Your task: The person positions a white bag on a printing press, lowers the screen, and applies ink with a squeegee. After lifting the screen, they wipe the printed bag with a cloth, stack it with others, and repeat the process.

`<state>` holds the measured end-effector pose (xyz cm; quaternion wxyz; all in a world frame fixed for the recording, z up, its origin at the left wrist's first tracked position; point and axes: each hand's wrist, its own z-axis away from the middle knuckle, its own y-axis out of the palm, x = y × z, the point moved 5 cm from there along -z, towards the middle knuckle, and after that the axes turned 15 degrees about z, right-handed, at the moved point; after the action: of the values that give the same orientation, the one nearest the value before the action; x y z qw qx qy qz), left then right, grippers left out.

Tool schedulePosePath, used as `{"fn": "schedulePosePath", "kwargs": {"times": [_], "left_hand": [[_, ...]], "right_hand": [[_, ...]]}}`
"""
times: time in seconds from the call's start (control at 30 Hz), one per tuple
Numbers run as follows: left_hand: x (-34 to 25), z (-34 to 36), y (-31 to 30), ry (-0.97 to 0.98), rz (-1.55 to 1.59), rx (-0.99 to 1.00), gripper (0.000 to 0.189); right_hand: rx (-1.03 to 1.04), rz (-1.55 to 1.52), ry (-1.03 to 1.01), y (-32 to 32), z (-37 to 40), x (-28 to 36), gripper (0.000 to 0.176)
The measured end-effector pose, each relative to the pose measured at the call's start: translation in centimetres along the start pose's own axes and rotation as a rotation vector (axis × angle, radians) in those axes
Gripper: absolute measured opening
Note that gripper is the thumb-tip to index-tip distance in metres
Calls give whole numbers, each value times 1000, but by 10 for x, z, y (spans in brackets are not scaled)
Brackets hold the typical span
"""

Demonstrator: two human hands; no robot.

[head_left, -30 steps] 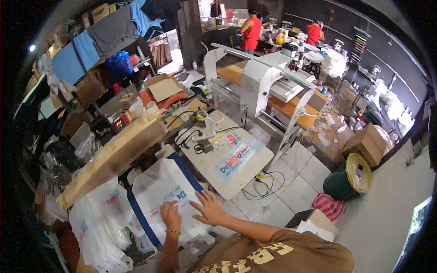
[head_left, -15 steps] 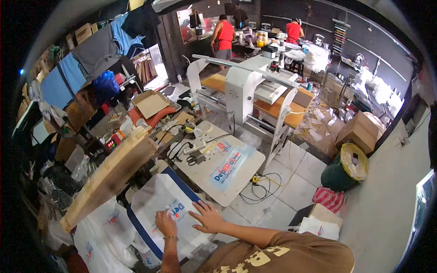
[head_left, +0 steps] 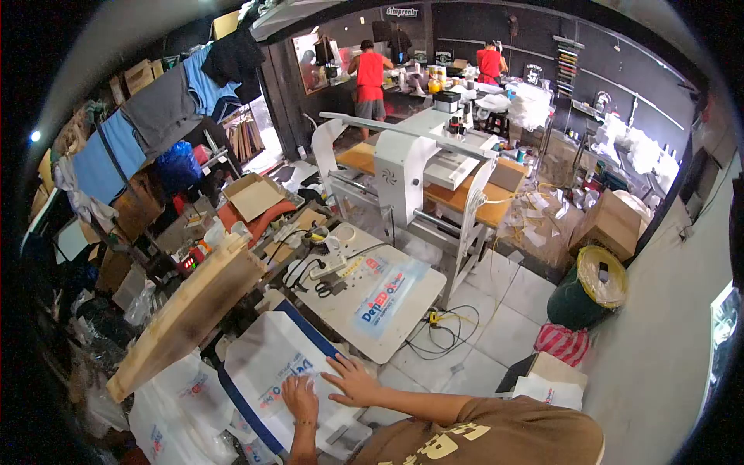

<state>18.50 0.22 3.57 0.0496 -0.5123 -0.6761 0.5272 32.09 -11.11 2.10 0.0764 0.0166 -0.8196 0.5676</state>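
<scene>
A white fabric piece (head_left: 263, 349) with blue and red "DepEd" lettering lies over a blue-edged board (head_left: 306, 325). My left hand (head_left: 301, 401) rests on the lettering, its fingers bent together over a small whitish bit I cannot make out. To its right, my right hand (head_left: 353, 384) lies flat on the fabric near the blue edge, fingers spread and holding nothing. A thick, tilted wooden board (head_left: 190, 310) stands raised behind the fabric. More white printed pieces (head_left: 167, 399) hang at the lower left.
A small table (head_left: 418, 291) ahead carries a printed clear sheet (head_left: 387, 302), scissors (head_left: 332, 287) and a power strip (head_left: 329, 267). Cables (head_left: 446, 333) lie on the tiles. A large white press machine (head_left: 399, 174), a green bin (head_left: 577, 298) and two people in red tops stand farther off.
My left hand has slid down and right across the lettering, while my right hand has stayed nearly in place. The view has tilted slightly. One person in red at the back has shifted left.
</scene>
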Motion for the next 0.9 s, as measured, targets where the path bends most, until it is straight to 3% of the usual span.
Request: {"fn": "schedulePosePath", "kwargs": {"times": [0.1, 0.13, 0.23, 0.3, 0.37, 0.43, 0.53, 0.63, 0.7, 0.77, 0.83, 0.9], "left_hand": [[38, 16, -24, 42, 114, 20, 19], [39, 12, -34, -88, 82, 10, 20], [40, -10, -17, -107, 79, -89, 21], [29, -11, 0, -3, 57, -136, 20], [-5, -9, 9, 35, 41, -33, 19], [0, 3, -5, 129, 97, -48, 18], [37, 8, -35, -72, 143, -67, 18], [35, -17, -17, -114, 45, -105, 18], [19, -16, -5, -69, 88, -126, 17], [-8, -14, 9, 14, 34, 6, 17], [5, -1, -2, 128, 67, -8, 19], [13, 6, -36, -23, 4, -49, 20]], "right_hand": [[-21, -26, -2, 1, 0, 0, 70], [-58, -19, 4, -2, 1, 1, 67], [-83, -14, 7, -3, 3, 0, 65], [-80, -13, -2, -3, 0, 3, 65], [26, -18, -3, 0, 0, -1, 69], [-21, -15, -15, -1, 1, -3, 68], [-96, -38, -10, 5, 1, -1, 67], [-79, -53, 1, 2, 2, -1, 68], [-43, -61, 0, 2, 1, 4, 69], [-40, -39, -18, 6, 1, -2, 68], [-77, -52, -28, 3, 0, -5, 68], [-32, -52, -15, 1, 0, -1, 67]]}}
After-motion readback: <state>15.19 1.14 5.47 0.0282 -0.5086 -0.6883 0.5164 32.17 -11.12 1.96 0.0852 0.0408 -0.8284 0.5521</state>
